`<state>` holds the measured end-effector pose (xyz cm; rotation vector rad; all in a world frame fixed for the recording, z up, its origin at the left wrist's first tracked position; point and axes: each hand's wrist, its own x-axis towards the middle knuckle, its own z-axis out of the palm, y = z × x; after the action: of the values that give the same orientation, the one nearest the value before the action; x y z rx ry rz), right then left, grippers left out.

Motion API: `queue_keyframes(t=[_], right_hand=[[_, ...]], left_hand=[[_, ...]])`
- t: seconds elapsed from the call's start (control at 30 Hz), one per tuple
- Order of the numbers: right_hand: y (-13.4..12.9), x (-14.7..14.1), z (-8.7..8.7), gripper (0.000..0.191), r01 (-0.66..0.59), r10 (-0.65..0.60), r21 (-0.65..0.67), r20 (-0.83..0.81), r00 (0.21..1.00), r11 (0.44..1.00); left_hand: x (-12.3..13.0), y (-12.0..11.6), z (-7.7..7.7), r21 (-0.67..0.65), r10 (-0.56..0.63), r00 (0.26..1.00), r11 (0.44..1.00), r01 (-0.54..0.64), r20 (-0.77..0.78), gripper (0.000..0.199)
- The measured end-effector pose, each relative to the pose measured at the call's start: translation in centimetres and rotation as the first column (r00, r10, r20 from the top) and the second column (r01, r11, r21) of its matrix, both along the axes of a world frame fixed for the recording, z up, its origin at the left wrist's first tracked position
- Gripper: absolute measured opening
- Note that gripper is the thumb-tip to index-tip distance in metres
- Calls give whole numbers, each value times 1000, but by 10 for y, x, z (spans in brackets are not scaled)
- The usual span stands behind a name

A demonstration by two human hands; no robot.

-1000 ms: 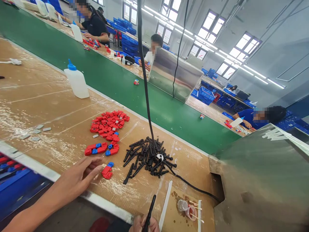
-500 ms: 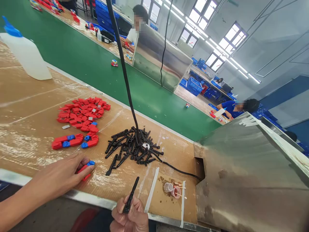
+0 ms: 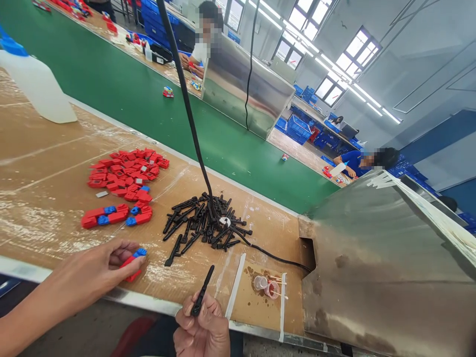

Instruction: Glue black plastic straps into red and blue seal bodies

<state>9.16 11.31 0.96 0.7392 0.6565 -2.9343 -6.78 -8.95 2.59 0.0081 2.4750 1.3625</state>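
My left hand (image 3: 94,265) rests at the front of the cardboard-covered bench, thumb and fingers around a red and blue plastic toy piece (image 3: 133,264); the fingers partly hide it. In my right hand (image 3: 203,322), a slim black plastic part (image 3: 203,292) is pinched between thumb and fingers, its thin end pointing up and away. Beyond lies a loose pile of similar black parts (image 3: 201,218). Left of that pile are a heap of red plastic pieces (image 3: 126,171) and several red-and-blue pieces (image 3: 106,216) laid in short rows.
A white bottle with a blue cap (image 3: 40,82) stands at the left. Small clear cups (image 3: 260,283) with cotton swabs sit at the right, near a metal box (image 3: 372,267). A black cable (image 3: 189,109) hangs over the parts. Behind runs a green belt (image 3: 230,168); co-workers sit beyond.
The view has shifted slightly. On the green belt a small toy has moved a little to the left. Both hands keep their pieces and have hardly moved.
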Motion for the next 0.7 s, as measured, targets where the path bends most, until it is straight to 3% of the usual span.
queue_keyframes(t=[0.07, 0.13, 0.23, 0.33, 0.4, 0.57, 0.7], right_hand=[[-1, -1, -3, 46, 9, -9, 21, -5, 1000, 1000], [-2, -2, -2, 46, 35, -35, 58, -5, 999, 998], [-2, -4, 9, 47, 73, -72, 182, -12, 997, 981], [-1, -4, 22, 51, 73, -68, 359, -26, 997, 931], [-2, -3, 26, 55, 79, -66, 457, -45, 997, 886], [-6, 0, 10, 57, 161, -138, 557, -83, 987, 815], [-7, 2, -2, 54, 223, -207, 573, -95, 974, 789]], left_hand=[[1, -2, -1, 174, 55, 992, 982, -75, 117, 50], [10, 1, 1, 343, 50, 964, 929, -141, 263, 59], [35, 15, 9, 563, -120, 863, 799, -209, 490, 64], [63, 36, 17, 683, -169, 823, 660, -314, 542, 60], [73, 45, 19, 721, -210, 811, 611, -327, 546, 58], [70, 48, 12, 776, -420, 786, 619, -118, 454, 60], [74, 51, 12, 771, -422, 836, 637, -1, 350, 61]])
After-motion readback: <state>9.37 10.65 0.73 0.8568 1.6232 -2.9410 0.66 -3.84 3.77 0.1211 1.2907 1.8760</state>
